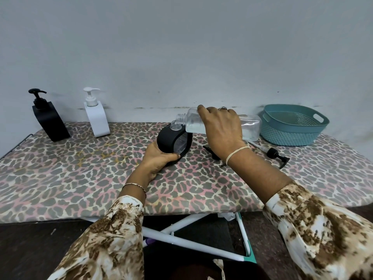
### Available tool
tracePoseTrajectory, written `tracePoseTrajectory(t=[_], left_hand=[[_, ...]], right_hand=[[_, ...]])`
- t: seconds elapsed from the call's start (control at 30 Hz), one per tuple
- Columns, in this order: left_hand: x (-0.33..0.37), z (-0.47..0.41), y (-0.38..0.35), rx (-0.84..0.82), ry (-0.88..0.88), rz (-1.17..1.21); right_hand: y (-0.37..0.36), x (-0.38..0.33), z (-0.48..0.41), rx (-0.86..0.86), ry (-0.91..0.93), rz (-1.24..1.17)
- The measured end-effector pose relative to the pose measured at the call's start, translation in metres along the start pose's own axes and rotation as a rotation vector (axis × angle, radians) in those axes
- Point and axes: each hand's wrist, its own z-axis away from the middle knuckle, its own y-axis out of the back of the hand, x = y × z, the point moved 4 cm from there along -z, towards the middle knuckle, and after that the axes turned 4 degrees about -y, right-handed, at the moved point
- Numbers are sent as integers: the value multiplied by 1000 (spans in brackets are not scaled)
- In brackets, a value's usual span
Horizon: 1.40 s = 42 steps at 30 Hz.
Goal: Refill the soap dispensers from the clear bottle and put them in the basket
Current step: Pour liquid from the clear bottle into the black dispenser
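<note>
On leopard-print ironing-board cover (80, 174), against pale grey wall (181, 47). Near board's middle: left hand (159, 160) wrapped around lower end of black soap dispenser (169, 141), fingers curled under it, thumb on near side; dispenser tilted, pump removed, clear threaded neck (174, 126) open and pointing up. Clear window in dispenser's side facing camera.

Just above and right: right hand (221, 130) clamped from above on clear bottle (250, 126), fingers draped over its top. Bottle held nearly horizontal, cap off, threaded mouth (180, 118) aimed left and meeting dispenser's neck. Clear liquid pooled along bottle's lower side. Whether liquid flowing at this instant: cannot tell. Ring on one finger of right hand, pale band around right wrist, thin bracelet on left wrist, patterned brown-and-cream sleeves on both arms.

Right of hands, lying flat on cover: black pump head (275, 155) with its dip tube stretching back toward bottle. Another dark piece (210, 149) partly hidden behind right wrist; identity unclear.

Far right, at board's back edge: teal perforated basket (292, 126) with cut-out handles, nothing visible inside.

Far left, upright beside wall: second black dispenser (49, 122) with pump fitted, then white dispenser (96, 120) with pump fitted, standing apart from each other.

Below board's near edge: white folding legs (191, 243) over dark floor.
</note>
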Motion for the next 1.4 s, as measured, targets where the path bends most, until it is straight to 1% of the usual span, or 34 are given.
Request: tracePoseTrajectory(t=[0.53, 0.87, 1.03, 1.4], left_hand=[[-6, -6, 2, 1, 21, 7], [-7, -6, 2, 1, 11, 8], [-6, -4, 0, 3, -13, 47], [-7, -5, 1, 7, -10, 31]], right_hand=[[0, 0, 0, 6, -6, -5], [0, 0, 0, -9, -5, -11], [-1, -1, -1, -5, 3, 8], [0, 0, -2, -10, 7, 8]])
